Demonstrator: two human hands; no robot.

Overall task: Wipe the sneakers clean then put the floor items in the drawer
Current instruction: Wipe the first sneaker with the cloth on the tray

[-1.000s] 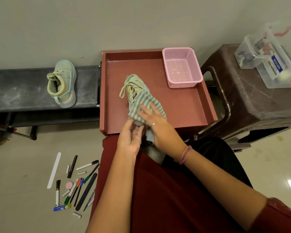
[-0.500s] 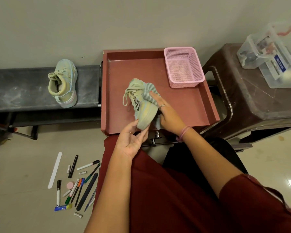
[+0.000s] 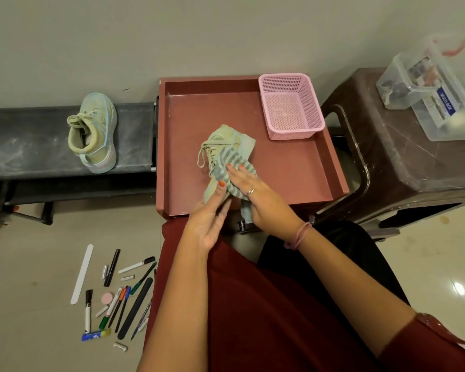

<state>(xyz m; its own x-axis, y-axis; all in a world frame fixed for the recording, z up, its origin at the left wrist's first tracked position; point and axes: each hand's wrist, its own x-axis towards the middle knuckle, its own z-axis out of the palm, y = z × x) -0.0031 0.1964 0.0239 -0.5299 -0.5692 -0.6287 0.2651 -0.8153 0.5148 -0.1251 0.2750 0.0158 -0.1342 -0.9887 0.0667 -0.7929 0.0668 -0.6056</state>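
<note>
- Fingers of the right hand (image 3: 255,194) lie flat and spread, pressing a grey striped cloth (image 3: 232,163) onto a pale green sneaker (image 3: 227,142).
- Left hand (image 3: 211,210) cups the sneaker's near end from the side, fingers curled against it and thumb up on the cloth.
- That sneaker is over the near middle of an open red drawer (image 3: 293,173); whether it rests on the drawer floor or is held slightly above it cannot be told.
- Its laces (image 3: 203,157) hang loose to the left.
- A second matching sneaker (image 3: 94,135) sits apart on a dark low bench (image 3: 24,140) to the left.
- Pens, markers and nail files (image 3: 116,296) lie scattered on the floor by the person's left knee, not yet put away.
- A pink mesh basket (image 3: 291,106) stands in the drawer's far right corner.
- Likely risks: the cloth could snag the loose laces, and the sneaker could twist free under a hard wipe, since only one hand steadies it.
</note>
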